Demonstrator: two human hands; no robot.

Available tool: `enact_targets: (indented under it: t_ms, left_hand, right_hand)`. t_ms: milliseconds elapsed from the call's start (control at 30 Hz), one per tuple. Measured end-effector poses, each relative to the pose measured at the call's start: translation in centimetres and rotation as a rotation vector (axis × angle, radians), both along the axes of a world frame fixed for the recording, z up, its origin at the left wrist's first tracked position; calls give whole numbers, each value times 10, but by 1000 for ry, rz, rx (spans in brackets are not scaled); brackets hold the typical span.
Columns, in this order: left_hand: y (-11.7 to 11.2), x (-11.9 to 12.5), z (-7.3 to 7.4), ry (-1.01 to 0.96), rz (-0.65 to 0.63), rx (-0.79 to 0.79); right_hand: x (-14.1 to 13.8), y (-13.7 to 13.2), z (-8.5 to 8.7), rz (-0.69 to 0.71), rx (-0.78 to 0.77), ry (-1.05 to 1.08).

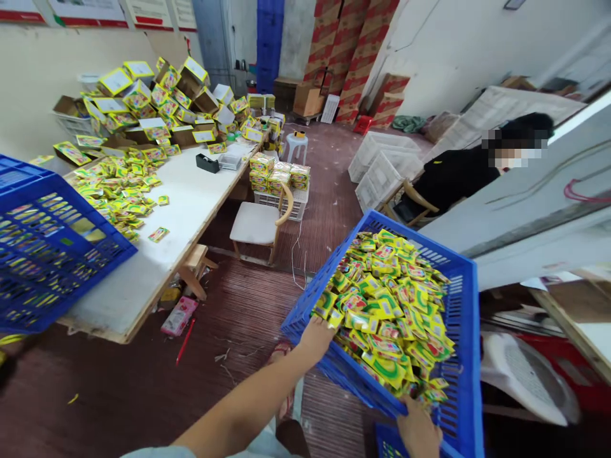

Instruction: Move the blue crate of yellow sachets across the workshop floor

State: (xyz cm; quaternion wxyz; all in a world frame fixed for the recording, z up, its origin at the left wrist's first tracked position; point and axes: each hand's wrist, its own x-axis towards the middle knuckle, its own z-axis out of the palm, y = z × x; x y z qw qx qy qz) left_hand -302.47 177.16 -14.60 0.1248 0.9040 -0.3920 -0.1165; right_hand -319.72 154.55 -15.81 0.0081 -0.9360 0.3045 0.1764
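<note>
A blue plastic crate full of small yellow-green printed packets stands in front of me, turned at an angle. My left hand is closed over its near left rim, fingertips among the packets and partly hidden. Farther right on the same near side, my right hand grips the rim, its fingers bent over the edge. Beneath that side, part of another blue crate shows at the bottom of the view.
At left, a white-topped table bears loose packets and piled yellow boxes; another blue crate tilts over its near end. A chair stands beside it. A person in black sits at right near white crates.
</note>
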Motion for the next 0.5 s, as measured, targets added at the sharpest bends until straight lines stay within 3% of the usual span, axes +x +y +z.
enact_targets:
  t_ms: [167,300,500]
  left_hand:
    - [49,-26,6,-19,-71,8]
    - [94,-37,7,-30,-162,18]
    - [174,-52,2,-15,-256,33]
  right_hand:
    - [-37,62,4,-88,16,44]
    - [-65,116,-3,-175,21,67]
    - [-103,222,-7,-247,7,72]
